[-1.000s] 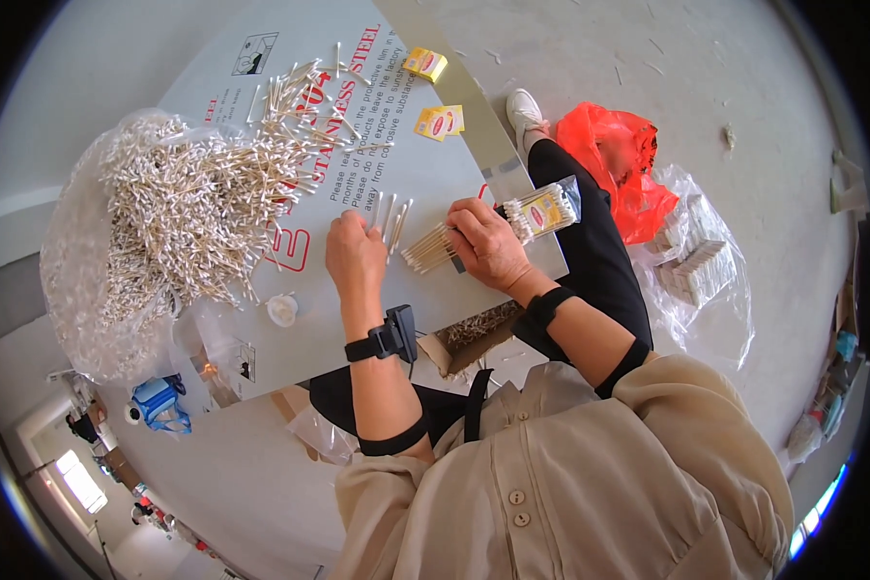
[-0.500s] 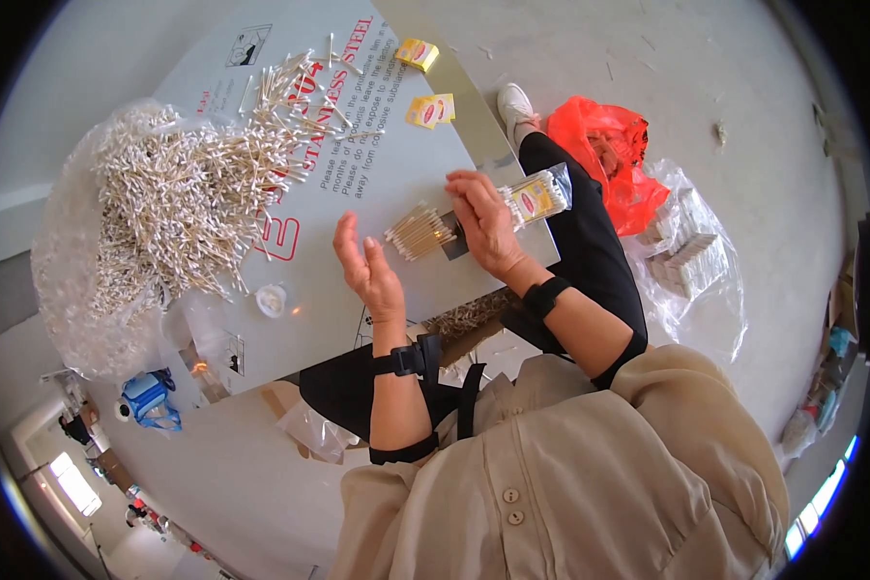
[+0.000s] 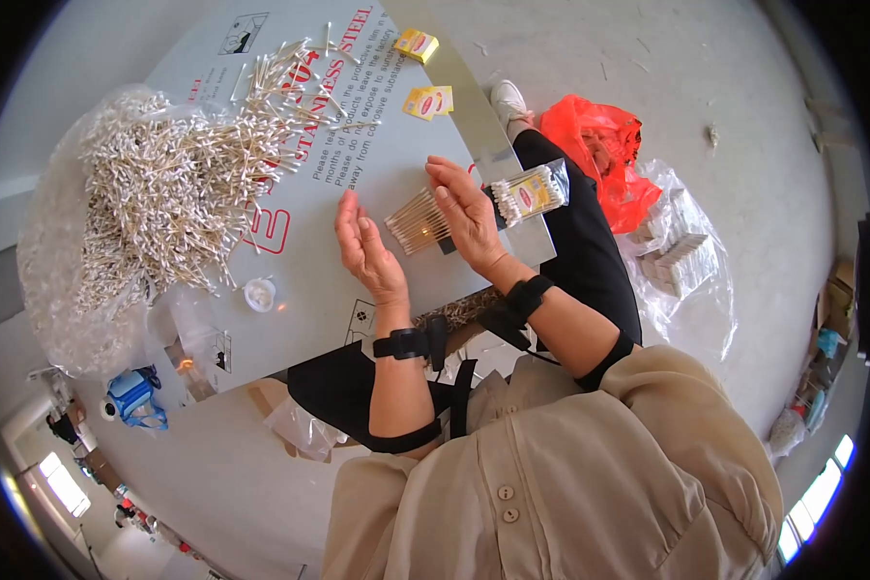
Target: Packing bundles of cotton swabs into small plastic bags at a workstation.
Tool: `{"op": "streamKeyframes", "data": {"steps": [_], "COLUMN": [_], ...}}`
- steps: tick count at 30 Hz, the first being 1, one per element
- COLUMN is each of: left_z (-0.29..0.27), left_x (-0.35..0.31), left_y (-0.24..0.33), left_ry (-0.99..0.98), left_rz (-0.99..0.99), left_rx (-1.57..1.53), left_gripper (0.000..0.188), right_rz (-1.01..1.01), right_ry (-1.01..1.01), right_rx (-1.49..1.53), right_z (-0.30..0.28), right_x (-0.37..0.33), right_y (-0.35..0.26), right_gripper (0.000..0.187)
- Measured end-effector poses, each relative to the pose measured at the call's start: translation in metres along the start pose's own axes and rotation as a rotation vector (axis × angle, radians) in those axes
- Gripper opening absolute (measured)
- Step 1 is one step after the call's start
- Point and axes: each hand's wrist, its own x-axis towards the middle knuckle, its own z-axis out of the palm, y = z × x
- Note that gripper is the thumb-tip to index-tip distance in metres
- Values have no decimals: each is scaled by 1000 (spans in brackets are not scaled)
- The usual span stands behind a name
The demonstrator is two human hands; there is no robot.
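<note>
A flat row of loose cotton swabs (image 3: 418, 223) lies on the sheet-covered table, partly over a dark flat piece. My left hand (image 3: 369, 255) hovers just left of the row, fingers stretched out and nothing in it. On the row's right side is my right hand (image 3: 470, 217), its fingers extended and covering the swabs' right ends; whether it touches them is hard to tell. To the right of that hand, a clear packet of cotton swabs (image 3: 532, 193) with a yellow label lies at the table's edge.
A big heap of cotton swabs (image 3: 164, 193) spills from a clear bag at the left. Yellow cards (image 3: 427, 101) and a yellow stack (image 3: 417, 44) lie at the far edge. Near the heap stands a small white dish (image 3: 260, 294). A red bag (image 3: 599, 145) and clear-wrapped packs (image 3: 681, 263) are on the floor.
My right hand has shifted left over the ends of the swab row. My left hand has moved slightly away from me and closer to the row. The view has shifted a little.
</note>
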Motion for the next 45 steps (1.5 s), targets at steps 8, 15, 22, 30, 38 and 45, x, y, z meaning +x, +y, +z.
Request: {"op": "streamKeyframes", "data": {"steps": [8,15,22,30,38,45], "left_z": [-11,-10,-16,-17,18,19], "left_x": [2,3,39,19,-17,-13], "left_y": [11,9,9,8,1,2], "left_ry": [-236,-274,-219,-369,-68,-128], "left_rz": [365,383,404,310,6,-49], "left_rx": [862,863,909,808,10,-134], "left_gripper": [23,17,18,21,53,54], "right_rz": [18,-13,-13,6,-71,-42], "right_ry": [-13,-1,16,35,-3,66], "right_rx": [6,-23,4,-21,-30,-20], "right_z": [-2,-4,-3,-6,3,3], "right_x": [3,5,5,-5,-10,-18], "right_y": [-3,0,6,-1,-1,0], "right_gripper": [22,19,19,26,33,31]}}
